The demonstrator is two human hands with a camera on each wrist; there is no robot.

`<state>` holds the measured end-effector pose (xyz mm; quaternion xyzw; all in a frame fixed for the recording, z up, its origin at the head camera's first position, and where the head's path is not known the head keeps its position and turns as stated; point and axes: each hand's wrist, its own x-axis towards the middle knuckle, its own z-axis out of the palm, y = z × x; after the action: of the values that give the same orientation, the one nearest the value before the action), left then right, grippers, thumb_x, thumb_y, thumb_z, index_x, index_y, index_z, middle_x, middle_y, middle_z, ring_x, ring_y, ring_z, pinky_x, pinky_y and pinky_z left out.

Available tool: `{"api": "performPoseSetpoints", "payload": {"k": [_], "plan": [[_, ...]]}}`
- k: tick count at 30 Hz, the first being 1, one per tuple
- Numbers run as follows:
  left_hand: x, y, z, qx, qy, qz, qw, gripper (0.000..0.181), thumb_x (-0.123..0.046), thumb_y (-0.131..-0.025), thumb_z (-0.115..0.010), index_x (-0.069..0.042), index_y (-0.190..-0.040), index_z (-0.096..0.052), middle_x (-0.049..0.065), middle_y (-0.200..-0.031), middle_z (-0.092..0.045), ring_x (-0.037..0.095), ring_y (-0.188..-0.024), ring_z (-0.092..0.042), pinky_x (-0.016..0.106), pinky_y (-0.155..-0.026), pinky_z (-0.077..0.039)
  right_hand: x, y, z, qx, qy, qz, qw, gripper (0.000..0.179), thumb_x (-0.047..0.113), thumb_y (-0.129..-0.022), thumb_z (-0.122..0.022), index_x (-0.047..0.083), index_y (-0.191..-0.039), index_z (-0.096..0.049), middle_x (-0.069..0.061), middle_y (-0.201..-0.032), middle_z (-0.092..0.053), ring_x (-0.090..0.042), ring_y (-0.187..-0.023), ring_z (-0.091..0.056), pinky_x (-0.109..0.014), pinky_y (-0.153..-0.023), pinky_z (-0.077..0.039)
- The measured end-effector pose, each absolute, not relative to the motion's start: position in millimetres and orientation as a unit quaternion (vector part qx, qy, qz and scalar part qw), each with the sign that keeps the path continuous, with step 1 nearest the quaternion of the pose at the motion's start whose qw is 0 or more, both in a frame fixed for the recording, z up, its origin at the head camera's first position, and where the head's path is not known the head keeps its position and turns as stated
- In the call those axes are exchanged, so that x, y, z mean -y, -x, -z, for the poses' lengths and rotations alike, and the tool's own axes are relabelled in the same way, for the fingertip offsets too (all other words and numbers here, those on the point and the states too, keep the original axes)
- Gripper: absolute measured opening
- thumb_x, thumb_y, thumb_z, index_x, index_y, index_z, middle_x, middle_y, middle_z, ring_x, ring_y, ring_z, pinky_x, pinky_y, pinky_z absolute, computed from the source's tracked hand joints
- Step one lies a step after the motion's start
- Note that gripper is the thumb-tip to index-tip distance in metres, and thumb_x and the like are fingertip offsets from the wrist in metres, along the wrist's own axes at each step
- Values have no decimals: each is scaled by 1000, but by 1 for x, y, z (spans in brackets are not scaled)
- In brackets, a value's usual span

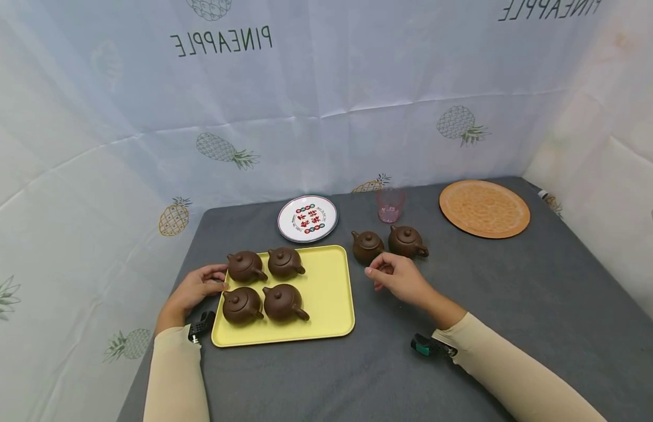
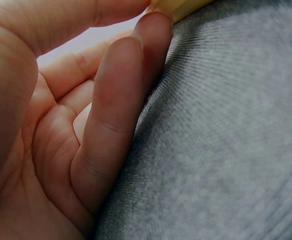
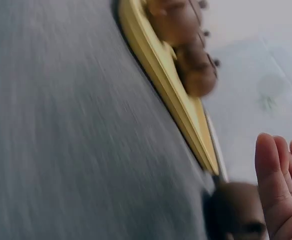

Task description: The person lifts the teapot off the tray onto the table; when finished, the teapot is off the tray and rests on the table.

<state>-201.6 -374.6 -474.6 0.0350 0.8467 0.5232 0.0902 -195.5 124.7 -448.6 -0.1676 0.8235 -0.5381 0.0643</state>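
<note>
Pinching the left rim of the yellow tray (image 1: 326, 293), your left hand (image 1: 196, 288) has its thumb and fingertips drawn together on that edge, low against the grey surface (image 1: 495, 287). Your right hand (image 1: 402, 278) sits to the right of the tray, its fingers loosely bent, with nothing visible in its grasp. Just beyond it on the surface are two brown teapots: the left loose teapot (image 1: 366, 248), partly covered by your fingers in the head view, and, just beside it, the right loose teapot (image 1: 405, 241). You cannot tell from these views whether your fingers touch either one.

Four more teapots (image 1: 282, 302) stand upright on the tray, two by two in its left half, handles turned rightward. Behind the tray rests a white plate (image 1: 308, 218) with red characters; a pinkish glass (image 1: 390, 208) stands behind the loose teapots, and a round orange board (image 1: 485, 208) lies farther right.
</note>
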Motion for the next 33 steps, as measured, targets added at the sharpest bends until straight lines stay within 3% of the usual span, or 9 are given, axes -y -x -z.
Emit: {"api": "performPoseSetpoints", "payload": {"k": [11, 23, 33], "plan": [[382, 209, 487, -851, -29, -517, 86, 61, -7, -86, -74, 9, -137, -46, 17, -108, -58, 8, -85, -61, 23, -72, -49, -72, 193, 464, -779, 217, 575, 124, 18, 22, -93, -69, 5, -96, -64, -10, -74, -65, -24, -67, -66, -41, -62, -53], [382, 208, 489, -854, -23, -513, 89, 62, -12, -84, -76, 5, -137, -48, 15, -108, -60, 11, -88, -62, 25, -74, -50, -24, 176, 471, -770, 242, 570, 155, 18, 30, -92, -69, 13, -89, -64, -2, -69, -65, -17, -63, -66, -29, -48, -41], [385, 209, 492, -854, -15, -513, 89, 62, -14, -84, -77, 3, -137, -49, 15, -109, -59, 12, -88, -62, 25, -74, -49, 1, 169, 478, -769, 248, 565, 169, 20, 28, -85, -77, 14, -84, -64, -1, -66, -65, -18, -58, -65, -27, -48, -44]]}}
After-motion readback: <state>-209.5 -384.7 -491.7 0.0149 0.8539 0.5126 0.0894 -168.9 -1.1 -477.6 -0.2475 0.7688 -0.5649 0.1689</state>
